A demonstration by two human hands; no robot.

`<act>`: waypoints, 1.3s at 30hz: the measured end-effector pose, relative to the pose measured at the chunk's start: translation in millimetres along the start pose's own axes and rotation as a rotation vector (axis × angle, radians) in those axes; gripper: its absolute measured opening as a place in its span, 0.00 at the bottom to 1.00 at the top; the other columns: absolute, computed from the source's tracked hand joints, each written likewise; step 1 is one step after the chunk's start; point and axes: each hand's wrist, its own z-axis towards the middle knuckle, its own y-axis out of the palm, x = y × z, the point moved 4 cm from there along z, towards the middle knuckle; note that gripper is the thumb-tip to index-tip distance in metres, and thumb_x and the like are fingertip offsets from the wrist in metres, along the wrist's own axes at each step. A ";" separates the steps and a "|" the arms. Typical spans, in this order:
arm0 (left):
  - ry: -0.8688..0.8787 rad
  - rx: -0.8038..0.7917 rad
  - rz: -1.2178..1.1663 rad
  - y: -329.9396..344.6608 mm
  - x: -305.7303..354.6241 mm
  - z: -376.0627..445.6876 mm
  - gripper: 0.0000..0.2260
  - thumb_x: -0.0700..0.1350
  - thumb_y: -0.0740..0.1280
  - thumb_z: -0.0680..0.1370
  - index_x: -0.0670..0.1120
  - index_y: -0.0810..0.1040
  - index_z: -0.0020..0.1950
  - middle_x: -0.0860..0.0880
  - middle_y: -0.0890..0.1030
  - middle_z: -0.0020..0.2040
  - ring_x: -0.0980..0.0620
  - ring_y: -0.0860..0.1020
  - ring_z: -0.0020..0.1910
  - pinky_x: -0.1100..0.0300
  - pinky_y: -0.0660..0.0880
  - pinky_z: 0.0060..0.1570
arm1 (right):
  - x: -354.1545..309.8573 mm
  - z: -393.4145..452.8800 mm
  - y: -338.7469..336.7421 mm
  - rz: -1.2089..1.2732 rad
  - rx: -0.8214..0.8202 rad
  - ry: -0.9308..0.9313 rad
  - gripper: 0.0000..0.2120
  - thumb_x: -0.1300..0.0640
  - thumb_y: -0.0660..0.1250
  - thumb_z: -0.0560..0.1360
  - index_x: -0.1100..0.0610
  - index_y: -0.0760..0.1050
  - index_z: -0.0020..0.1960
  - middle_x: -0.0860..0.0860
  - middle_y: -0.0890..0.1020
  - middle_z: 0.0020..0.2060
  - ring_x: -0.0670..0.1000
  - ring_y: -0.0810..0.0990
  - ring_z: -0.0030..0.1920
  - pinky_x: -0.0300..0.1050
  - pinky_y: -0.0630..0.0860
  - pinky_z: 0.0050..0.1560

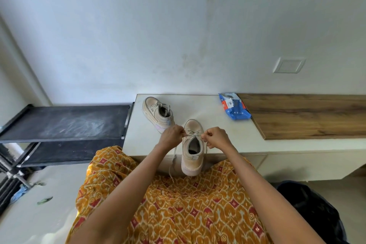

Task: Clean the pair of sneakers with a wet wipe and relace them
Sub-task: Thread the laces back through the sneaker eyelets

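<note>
Both hands are curled tight on the lace (193, 134) of the near sneaker (192, 148): the left hand (172, 135) pinches one strand just left of the shoe's opening, and the right hand (215, 138) pinches the other strand just right of it, so the lace runs taut between the two across the top eyelets. A loose end of the lace hangs down along the left side of the shoe toward the lap.

This beige sneaker stands upright on its sole at the front edge of the white counter (227, 136), its heel overhanging the edge toward the person and its toe pointing away toward the wall; its long axis runs straight front to back. A small tab sits at the heel, its marking too small to read.

The second sneaker (157, 112) stands upright farther back and to the left, near the counter's left rim, apart from the first. Its toe points to the far left corner and its heel toward the left hand, with laces lying loose over its opening.

A blue wipes packet (234, 108) lies flat at the back right of the counter, its right edge resting on the wooden board (309, 116). It bears a white label with a barcode; the print cannot be read.

A black rack (65, 123) stands left of the counter, and orange patterned cloth (178, 204) covers the lap.
</note>
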 end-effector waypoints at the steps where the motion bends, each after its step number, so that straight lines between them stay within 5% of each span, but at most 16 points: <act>1: -0.033 -0.038 0.031 1.4 -2.1 2.6 0.08 0.44 0.65 0.78 0.40 0.80 0.49 0.43 0.82 0.47 0.45 0.79 0.46 0.52 0.75 0.45 | 0.0 0.6 -1.1 -0.054 -0.022 -0.004 0.10 0.51 0.66 0.75 0.57 0.79 0.42 0.52 0.83 0.39 0.53 0.82 0.39 0.49 0.80 0.47; 4: -0.169 -0.247 -0.086 9.2 -10.8 4.0 0.10 0.46 0.61 0.80 0.40 0.76 0.51 0.44 0.80 0.43 0.49 0.77 0.41 0.55 0.74 0.44 | 3.7 2.6 -7.4 -0.027 -0.142 0.014 0.16 0.48 0.62 0.77 0.59 0.77 0.41 0.54 0.81 0.43 0.55 0.78 0.45 0.49 0.74 0.48; 7: -0.212 -0.454 -0.240 1.0 -11.9 4.5 0.12 0.45 0.59 0.81 0.37 0.77 0.51 0.49 0.72 0.33 0.53 0.70 0.32 0.61 0.69 0.34 | -0.1 1.1 -21.6 0.387 -0.196 0.052 0.14 0.49 0.58 0.80 0.54 0.73 0.39 0.53 0.77 0.45 0.52 0.73 0.50 0.47 0.69 0.53; 9: -0.223 -0.489 -0.362 -17.5 -4.8 10.0 0.16 0.48 0.57 0.82 0.40 0.77 0.42 0.50 0.68 0.29 0.53 0.66 0.28 0.64 0.69 0.30 | -10.5 4.3 -32.9 0.689 -0.195 0.022 0.15 0.50 0.57 0.80 0.54 0.72 0.38 0.53 0.79 0.45 0.52 0.75 0.51 0.49 0.69 0.59; 13: -0.254 -0.316 -0.897 -58.7 24.4 27.2 0.18 0.51 0.56 0.82 0.46 0.68 0.34 0.50 0.66 0.30 0.53 0.66 0.29 0.62 0.74 0.33 | -46.6 10.6 -54.2 1.250 -0.196 -0.041 0.15 0.53 0.57 0.81 0.57 0.70 0.37 0.52 0.83 0.38 0.50 0.81 0.43 0.47 0.74 0.57; 16: -0.196 -0.135 -1.030 -85.0 47.0 39.3 0.17 0.52 0.57 0.81 0.45 0.70 0.37 0.48 0.71 0.35 0.53 0.70 0.32 0.59 0.74 0.35 | -78.8 9.5 -77.7 1.468 -0.130 -0.141 0.12 0.54 0.59 0.80 0.59 0.75 0.42 0.51 0.81 0.35 0.48 0.81 0.37 0.47 0.76 0.55; 22: -0.046 0.146 -0.980 -136.4 80.7 51.5 0.18 0.53 0.57 0.81 0.45 0.70 0.36 0.49 0.70 0.34 0.54 0.70 0.33 0.60 0.72 0.36 | -122.5 11.2 -107.8 1.132 -0.016 -0.273 0.09 0.63 0.65 0.76 0.62 0.80 0.53 0.53 0.79 0.42 0.50 0.76 0.36 0.40 0.78 0.44; 27: 0.144 0.291 -0.615 -164.4 103.4 55.3 0.20 0.52 0.60 0.80 0.41 0.67 0.32 0.50 0.69 0.31 0.55 0.68 0.35 0.59 0.65 0.38 | -145.5 0.5 -105.1 0.529 -0.191 -0.280 0.09 0.65 0.63 0.76 0.60 0.78 0.54 0.50 0.81 0.44 0.46 0.76 0.36 0.37 0.75 0.39; 30: 0.107 0.122 -0.812 -156.4 108.3 56.0 0.21 0.55 0.57 0.81 0.40 0.71 0.36 0.45 0.73 0.34 0.52 0.71 0.31 0.59 0.69 0.35 | -154.8 -5.6 -103.7 0.428 -0.188 -0.335 0.05 0.63 0.64 0.76 0.60 0.79 0.48 0.50 0.82 0.38 0.46 0.74 0.35 0.37 0.72 0.37; 35: -0.054 -0.371 -1.104 -124.2 91.2 53.3 0.29 0.64 0.44 0.79 0.42 0.72 0.40 0.47 0.71 0.27 0.47 0.74 0.29 0.54 0.76 0.37 | -142.7 -9.1 -106.5 0.426 -0.254 -0.407 0.13 0.58 0.63 0.79 0.67 0.77 0.56 0.55 0.81 0.40 0.49 0.76 0.38 0.40 0.75 0.44; 39: -0.117 -0.353 -0.972 -118.6 86.6 58.4 0.13 0.49 0.55 0.82 0.40 0.71 0.53 0.44 0.74 0.37 0.50 0.74 0.27 0.59 0.73 0.30 | -136.1 -18.0 -107.6 0.114 -0.349 -0.452 0.11 0.54 0.65 0.77 0.60 0.81 0.53 0.53 0.82 0.48 0.50 0.81 0.49 0.36 0.76 0.49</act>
